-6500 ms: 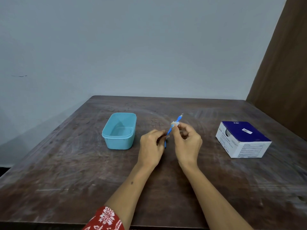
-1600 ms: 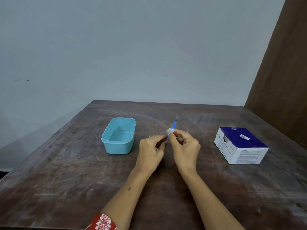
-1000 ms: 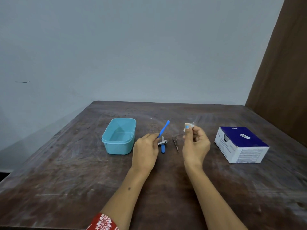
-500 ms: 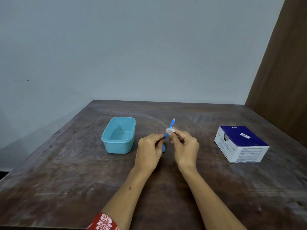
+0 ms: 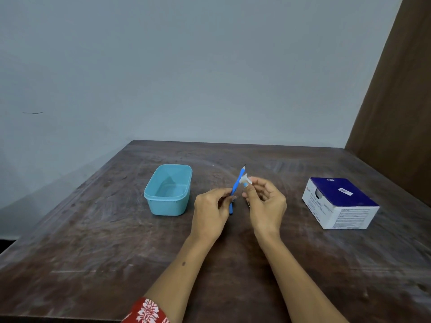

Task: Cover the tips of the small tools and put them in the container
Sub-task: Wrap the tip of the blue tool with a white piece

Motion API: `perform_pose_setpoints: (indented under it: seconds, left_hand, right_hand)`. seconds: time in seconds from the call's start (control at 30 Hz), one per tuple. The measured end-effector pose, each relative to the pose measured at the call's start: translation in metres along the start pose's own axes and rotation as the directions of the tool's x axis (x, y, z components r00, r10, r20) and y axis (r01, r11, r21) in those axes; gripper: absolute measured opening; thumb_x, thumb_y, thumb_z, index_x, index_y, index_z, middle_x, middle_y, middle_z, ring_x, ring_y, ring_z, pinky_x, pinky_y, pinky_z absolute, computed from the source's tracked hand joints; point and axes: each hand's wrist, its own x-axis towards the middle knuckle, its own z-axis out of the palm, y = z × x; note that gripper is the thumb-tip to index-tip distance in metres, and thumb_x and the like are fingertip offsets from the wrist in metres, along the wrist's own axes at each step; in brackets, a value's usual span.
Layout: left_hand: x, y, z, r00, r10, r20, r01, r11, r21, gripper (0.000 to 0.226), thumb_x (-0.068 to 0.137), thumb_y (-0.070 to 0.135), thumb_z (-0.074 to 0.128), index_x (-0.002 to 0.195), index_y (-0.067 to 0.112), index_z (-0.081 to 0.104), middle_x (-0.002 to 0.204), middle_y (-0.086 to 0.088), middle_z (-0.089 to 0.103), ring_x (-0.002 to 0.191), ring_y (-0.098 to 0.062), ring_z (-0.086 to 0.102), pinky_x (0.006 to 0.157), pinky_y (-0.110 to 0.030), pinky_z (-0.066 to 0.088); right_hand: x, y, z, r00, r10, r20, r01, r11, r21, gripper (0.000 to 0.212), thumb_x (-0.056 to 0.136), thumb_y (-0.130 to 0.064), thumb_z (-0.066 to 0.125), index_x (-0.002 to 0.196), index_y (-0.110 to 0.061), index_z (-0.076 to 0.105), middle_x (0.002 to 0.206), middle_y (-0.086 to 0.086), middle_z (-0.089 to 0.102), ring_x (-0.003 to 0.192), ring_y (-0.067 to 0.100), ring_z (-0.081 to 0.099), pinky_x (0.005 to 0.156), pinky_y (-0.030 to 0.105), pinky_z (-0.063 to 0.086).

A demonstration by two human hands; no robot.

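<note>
Wrapping tape onto blue tool tip, above bench [image 5: 93, 241].
Left hand [image 5: 211, 214] gripping blue tool [image 5: 238, 183] upright; right hand [image 5: 265, 206] pinching white tape piece [image 5: 246, 180] against shaft. Advisable: sliding tape toward exposed point, beside empty container [image 5: 169, 190].

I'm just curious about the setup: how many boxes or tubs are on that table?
2. A light blue container sits open left of the hands; a blue-and-white cardboard box sits at the right. Nothing else of that kind shows, though the hands hide some tabletop.
</note>
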Motion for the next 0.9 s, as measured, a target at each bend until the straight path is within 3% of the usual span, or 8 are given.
perform_pose_setpoints:
  seconds: [0.2,0.43,0.67,0.9]
  left_hand:
    - [-0.0003,0.0005,-0.0012,1.0,-0.023,0.017,0.023,1.0,0.011,0.021,0.081,0.005,0.067,0.1,0.013,0.072,0.088,-0.002,0.074,0.079,-0.009,0.067,0.073,-0.027,0.055]
    - [-0.0007,0.0021,-0.0027,1.0,-0.01,0.028,0.009,0.999,0.051,0.023,0.082,0.005,0.066,0.103,0.01,0.071,0.092,-0.005,0.073,0.082,-0.01,0.066,0.076,-0.023,0.055]
    - [-0.0009,0.0001,0.0006,0.999,0.031,0.045,-0.034,0.998,0.052,0.019,0.081,0.006,0.068,0.098,0.014,0.073,0.083,-0.002,0.073,0.074,-0.013,0.066,0.069,-0.036,0.055]
    - [-0.0014,0.0015,0.0004,0.999,0.032,0.037,-0.033,0.998,0.046,0.022,0.08,0.004,0.068,0.1,0.013,0.072,0.085,-0.003,0.073,0.076,-0.012,0.067,0.072,-0.033,0.055]
  right_hand:
    - [-0.0021,-0.0041,0.002,0.997,0.014,0.076,-0.018,0.998,0.057,0.015,0.078,-0.005,0.071,0.08,-0.02,0.071,0.077,0.004,0.073,0.072,0.023,0.07,0.063,0.025,0.054]
    - [-0.0013,-0.0013,0.0026,0.996,0.049,0.071,-0.055,0.995,0.082,0.01,0.084,-0.009,0.065,0.089,-0.013,0.073,0.077,0.006,0.073,0.072,0.016,0.069,0.066,0.024,0.054]
    - [0.0009,0.0034,0.0027,0.994,0.037,0.107,-0.039,0.999,0.02,0.015,0.081,-0.013,0.072,0.087,-0.027,0.072,0.081,-0.001,0.074,0.078,0.018,0.071,0.073,0.032,0.056]
    - [0.0023,0.0035,0.0022,0.992,0.068,0.106,-0.074,0.996,0.055,0.023,0.084,-0.002,0.066,0.09,-0.023,0.071,0.083,0.0,0.074,0.075,0.013,0.069,0.066,0.022,0.052]
